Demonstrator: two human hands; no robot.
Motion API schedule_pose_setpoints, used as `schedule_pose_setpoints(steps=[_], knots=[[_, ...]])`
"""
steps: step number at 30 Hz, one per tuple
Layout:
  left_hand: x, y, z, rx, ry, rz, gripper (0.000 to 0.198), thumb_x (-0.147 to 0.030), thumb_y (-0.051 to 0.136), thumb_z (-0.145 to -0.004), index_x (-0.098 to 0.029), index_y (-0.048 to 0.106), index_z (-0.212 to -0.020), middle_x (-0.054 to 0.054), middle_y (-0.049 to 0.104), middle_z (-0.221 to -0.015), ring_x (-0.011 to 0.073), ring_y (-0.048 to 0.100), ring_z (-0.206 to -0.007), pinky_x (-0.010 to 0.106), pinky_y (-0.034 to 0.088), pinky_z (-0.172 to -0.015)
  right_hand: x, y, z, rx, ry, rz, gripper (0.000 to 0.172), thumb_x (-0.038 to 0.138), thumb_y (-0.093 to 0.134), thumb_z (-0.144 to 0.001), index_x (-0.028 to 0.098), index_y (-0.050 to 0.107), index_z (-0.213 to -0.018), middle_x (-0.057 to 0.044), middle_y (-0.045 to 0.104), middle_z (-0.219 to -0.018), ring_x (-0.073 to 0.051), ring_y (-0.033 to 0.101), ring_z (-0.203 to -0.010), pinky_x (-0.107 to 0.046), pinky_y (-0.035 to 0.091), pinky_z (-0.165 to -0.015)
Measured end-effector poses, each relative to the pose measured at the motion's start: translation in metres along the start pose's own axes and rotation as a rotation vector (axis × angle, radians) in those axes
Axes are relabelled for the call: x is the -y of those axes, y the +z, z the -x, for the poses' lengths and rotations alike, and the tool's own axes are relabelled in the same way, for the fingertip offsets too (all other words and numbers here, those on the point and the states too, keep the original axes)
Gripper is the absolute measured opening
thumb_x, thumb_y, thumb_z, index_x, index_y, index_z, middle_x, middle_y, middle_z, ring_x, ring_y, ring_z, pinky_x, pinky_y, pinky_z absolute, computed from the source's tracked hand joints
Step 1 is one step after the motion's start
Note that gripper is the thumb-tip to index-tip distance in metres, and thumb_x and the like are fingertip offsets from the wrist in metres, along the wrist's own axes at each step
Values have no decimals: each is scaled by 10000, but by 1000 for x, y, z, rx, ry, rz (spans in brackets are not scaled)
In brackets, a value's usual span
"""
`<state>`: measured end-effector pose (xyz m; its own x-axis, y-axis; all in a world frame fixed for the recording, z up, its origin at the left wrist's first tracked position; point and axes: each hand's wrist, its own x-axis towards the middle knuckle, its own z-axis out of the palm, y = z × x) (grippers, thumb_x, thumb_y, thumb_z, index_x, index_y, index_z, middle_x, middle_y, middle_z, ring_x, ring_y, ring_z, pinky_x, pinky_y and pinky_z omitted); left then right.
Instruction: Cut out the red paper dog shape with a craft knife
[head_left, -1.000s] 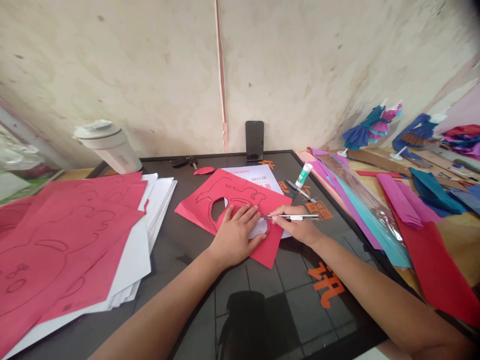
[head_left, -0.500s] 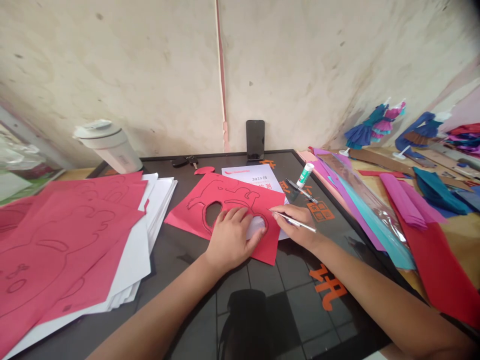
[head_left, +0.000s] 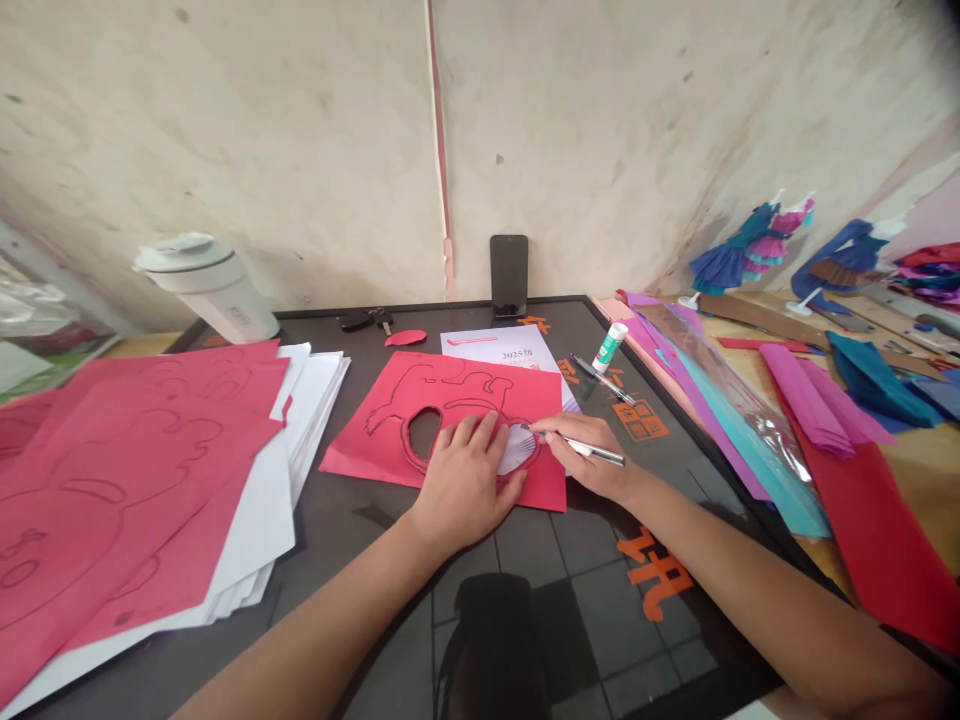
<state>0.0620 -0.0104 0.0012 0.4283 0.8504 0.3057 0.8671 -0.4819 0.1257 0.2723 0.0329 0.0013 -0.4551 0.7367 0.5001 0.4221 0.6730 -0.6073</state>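
Observation:
A red paper sheet (head_left: 390, 400) with dark drawn outlines lies at the middle of the black table, partly over a white printed booklet (head_left: 480, 345). Two oval holes are cut in it; the right one shows pale paper beneath. My left hand (head_left: 465, 480) rests flat on the sheet between the holes, fingers stretched out and thumb spread. My right hand (head_left: 585, 450) pinches a slim silver pen-shaped craft knife (head_left: 596, 452). Its tip is at the upper right rim of the right hole; the blade is too small to make out. A cut-out red paper oval (head_left: 406, 338) lies behind the sheet.
Red outlined sheets (head_left: 172, 470) top a white paper stack on the left. Behind are a white tumbler (head_left: 214, 285), keys (head_left: 367, 319) and a phone (head_left: 509, 275) against the wall. A glue stick (head_left: 610, 347) and pen (head_left: 600, 378) stand right, near coloured papers (head_left: 720, 400).
The red sheet has turned slightly under my left hand, and its lower right corner has shifted. My right hand has moved the tool tip a little left and down, to the hole's rim.

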Motion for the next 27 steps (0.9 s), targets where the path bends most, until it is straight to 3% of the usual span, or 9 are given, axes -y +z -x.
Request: schedule_pose_setpoints(steps=[7,15,21,27], knots=[[0,1,1,-5,-4,-18,518,-445,472,-944,-104,570,-1323,184,544,-1398,375,510,-1202,520,425,-964,-3,-3,-1,-62,132,0,246,207,480,-907,195,721,-958,-41,764,-805,-184,730,-768,-305,571,-771],[-1,0,0,-3,-3,-19,523,-446,469,-942,-104,572,-1323,183,548,-1395,372,517,-1195,518,432,-951,-2,-2,-1,-5,154,-63,256,209,479,-913,203,730,-965,-47,775,-893,-184,733,-824,-295,574,-784],[0,0,-1,-3,-6,-5,529,-434,480,-936,-96,565,-1334,196,533,-1413,387,509,-1230,551,414,-985,-4,-3,-1,39,83,-3,256,191,477,-913,212,724,-978,-53,769,-923,-189,726,-836,-312,569,-795],[4,2,-5,72,110,80,511,-372,439,-966,-138,486,-1419,124,476,-1492,346,419,-1369,560,325,-1107,-6,-8,-2,117,-90,64,276,163,443,-940,207,694,-1047,-71,736,-906,-189,692,-832,-328,554,-789]])
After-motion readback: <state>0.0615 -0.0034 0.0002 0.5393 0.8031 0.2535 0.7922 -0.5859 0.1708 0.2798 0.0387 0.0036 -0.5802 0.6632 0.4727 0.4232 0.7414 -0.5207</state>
